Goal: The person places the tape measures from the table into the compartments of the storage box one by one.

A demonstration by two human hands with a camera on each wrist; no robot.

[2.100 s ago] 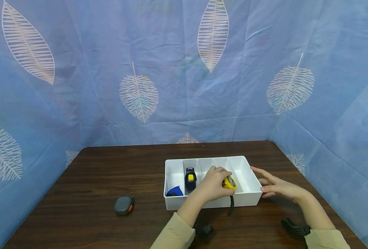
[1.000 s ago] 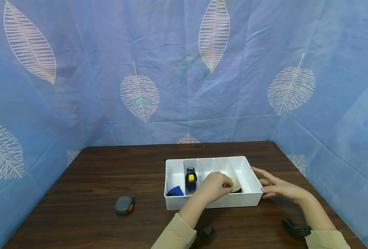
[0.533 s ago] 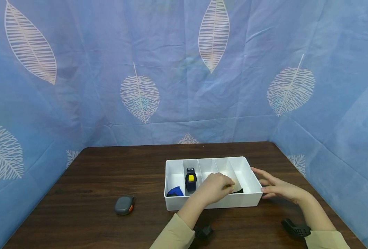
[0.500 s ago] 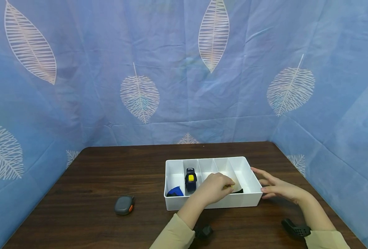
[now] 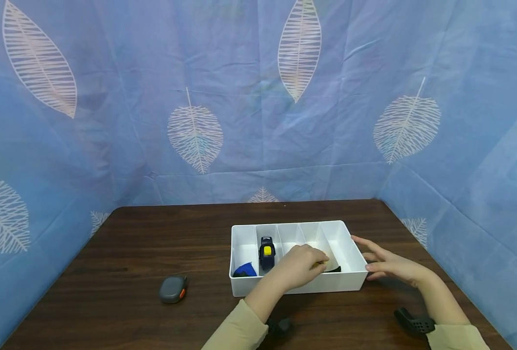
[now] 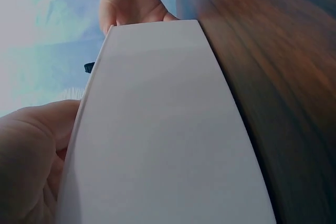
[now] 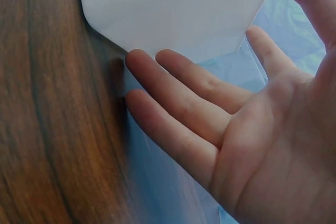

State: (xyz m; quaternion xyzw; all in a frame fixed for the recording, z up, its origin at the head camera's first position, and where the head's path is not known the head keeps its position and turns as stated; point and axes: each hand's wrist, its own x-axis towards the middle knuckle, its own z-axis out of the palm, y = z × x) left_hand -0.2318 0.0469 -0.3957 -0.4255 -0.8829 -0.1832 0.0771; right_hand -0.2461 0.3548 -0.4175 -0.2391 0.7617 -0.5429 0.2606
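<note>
My left hand (image 5: 299, 265) reaches over the front wall of a white divided tray (image 5: 297, 285). Its curled fingers hold a yellow tape measure (image 5: 325, 263) low in the second compartment from the right; most of the tape measure is hidden by the hand. A black wrist strap (image 5: 336, 269) lies beside it. My right hand (image 5: 389, 262) rests its spread, nearly straight fingers against the tray's right end; the right wrist view shows the fingertips (image 7: 139, 59) at that end wall. The left wrist view shows the tray's front wall (image 6: 152, 119) and the left thumb.
A dark tape measure with a yellow button (image 5: 267, 253) sits in the tray's second compartment from the left. Something blue (image 5: 245, 270) lies in the leftmost one. On the brown table (image 5: 109, 291), a grey rounded case with an orange button (image 5: 172, 289) stands at left.
Over two seconds, my left hand has lowered the yellow tape measure into the compartment, and its strap went from hanging over the front wall to inside. The right hand stays at the tray's end.
</note>
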